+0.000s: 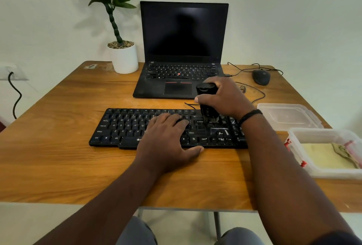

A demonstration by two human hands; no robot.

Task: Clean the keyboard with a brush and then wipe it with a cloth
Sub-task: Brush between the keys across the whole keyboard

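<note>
- the black keyboard point(168, 128) lies across the middle of the wooden table point(58, 147), just in front of an open laptop point(182, 53).
- the right hand point(223, 98) wraps its fingers around an upright black brush point(206, 101), bristles down on the keys near the enter block; how hard they press is difficult to judge from this angle.
- the left hand point(166, 137) lies flat, fingers spread over the centre keys, holding the board steady.
- risk: a heavy stroke could lift a keycap or shove the board back into the laptop if the flat hand lets go.
- risk: the thin cable point(252, 90) behind the brush could snag the wrist.
- the cloth point(329, 157) waits in an open plastic box point(321, 135) at the right edge, its lid point(288, 115) beside it; a swinging elbow might knock the box.
</note>
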